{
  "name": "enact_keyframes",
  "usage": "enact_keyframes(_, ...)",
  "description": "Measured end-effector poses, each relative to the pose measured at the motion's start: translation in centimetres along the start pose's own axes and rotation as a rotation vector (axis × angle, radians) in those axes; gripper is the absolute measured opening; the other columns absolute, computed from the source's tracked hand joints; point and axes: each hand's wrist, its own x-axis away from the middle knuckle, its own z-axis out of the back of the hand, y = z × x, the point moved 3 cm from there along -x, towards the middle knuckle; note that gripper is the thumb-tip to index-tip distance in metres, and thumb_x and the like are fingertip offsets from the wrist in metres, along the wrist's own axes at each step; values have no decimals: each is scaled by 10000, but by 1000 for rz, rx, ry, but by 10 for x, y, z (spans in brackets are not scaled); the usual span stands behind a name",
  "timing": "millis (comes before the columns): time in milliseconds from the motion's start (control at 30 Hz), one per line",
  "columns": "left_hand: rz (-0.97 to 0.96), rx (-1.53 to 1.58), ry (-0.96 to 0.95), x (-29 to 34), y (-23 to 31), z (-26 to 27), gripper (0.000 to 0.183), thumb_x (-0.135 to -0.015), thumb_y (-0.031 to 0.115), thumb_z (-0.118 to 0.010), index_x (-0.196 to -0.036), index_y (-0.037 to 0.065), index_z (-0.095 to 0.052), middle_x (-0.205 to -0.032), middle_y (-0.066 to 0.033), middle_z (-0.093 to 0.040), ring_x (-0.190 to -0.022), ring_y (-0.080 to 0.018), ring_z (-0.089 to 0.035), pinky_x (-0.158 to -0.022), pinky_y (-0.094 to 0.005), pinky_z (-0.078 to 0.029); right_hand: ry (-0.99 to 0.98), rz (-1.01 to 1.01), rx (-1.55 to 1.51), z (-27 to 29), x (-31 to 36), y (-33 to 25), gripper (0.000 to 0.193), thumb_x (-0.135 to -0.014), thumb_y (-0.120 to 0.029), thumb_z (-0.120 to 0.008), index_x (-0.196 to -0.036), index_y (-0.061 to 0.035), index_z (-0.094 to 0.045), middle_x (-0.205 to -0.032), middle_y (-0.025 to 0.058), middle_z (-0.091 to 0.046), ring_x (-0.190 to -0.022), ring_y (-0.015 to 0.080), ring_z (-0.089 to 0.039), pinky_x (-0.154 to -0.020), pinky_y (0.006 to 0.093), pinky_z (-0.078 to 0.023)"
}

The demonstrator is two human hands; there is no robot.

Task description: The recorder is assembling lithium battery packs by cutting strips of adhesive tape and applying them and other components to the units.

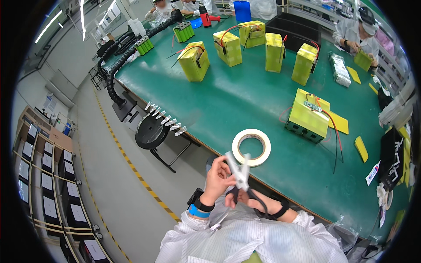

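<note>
In my right hand (248, 201) is a pair of scissors (241, 179) with black handles, its blades spread and pointing away from me. My left hand (215, 180) is beside the blades with its fingers closed in a pinch; a whitish strip or a blade shows at the fingertips, and I cannot tell which. Just beyond the scissors a roll of cream-white tape (237, 144) lies flat near the table edge. Farther right stands a yellow-wrapped battery pack (307, 115) with a small circuit board and red and black wires on top.
Short white tape strips (166, 119) hang along the left edge of the green table (197, 103). Several wrapped packs, such as one pack (194, 65), stand farther back. A black stool (151, 132) is beside the table. At far right a co-worker (357, 35) handles a yellow-green pack.
</note>
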Motion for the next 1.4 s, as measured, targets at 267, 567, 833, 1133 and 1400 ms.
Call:
enact_keyframes(267, -189, -277, 93, 1, 31, -6, 114, -776, 55, -758, -848, 52, -669, -815, -31, -534, -566, -100, -439, -490, -245, -368, 396, 331, 138, -12, 15, -64, 952, -889, -553, -596, -1502, -20, -100, -1292, 200, -533, -1084, 199, -510, -989, 363, -383)
enact_keyframes(567, -395, -392, -9, -5, 41, 14, 100, -780, 15, -692, -814, 30, -599, -1158, -99, -654, -1038, -303, -566, -900, -391, -450, 760, 183, 1281, -15, -1, -89, 662, -812, -218, -741, -1356, -51, -403, -1173, 165, -582, -1047, 328, -562, -916, 435, -413)
enact_keyframes(833, -299, -247, -23, -2, 25, 15, 104, -786, -14, -676, -819, 26, -586, -1196, -115, -650, -1078, -323, -559, -932, -408, -434, 805, 64, 1607, 11, -56, -71, 581, -736, -173, -670, -1260, -9, -482, -913, 181, -614, -884, 351, -595, -783, 449, -441)
enact_keyframes(1133, -376, -259, -64, 4, 27, 21, 119, -783, -19, -664, -804, 35, -560, -1172, -107, -671, -1068, -310, -567, -921, -406, -434, 921, 31, 1694, 41, -72, -77, 543, -858, -348, -665, -1219, 12, -476, -857, 203, -657, -777, 382, -638, -705, 482, -469)
enact_keyframes(1400, -305, -265, 44, 15, 28, 62, 104, -835, -10, -630, -829, 41, -540, -1155, -129, -677, -1064, -309, -579, -936, -398, -439, 1039, 15, 1693, 70, -79, -88, 495, -865, -366, -651, -1206, -46, -489, -889, 193, -667, -814, 390, -642, -706, 499, -456)
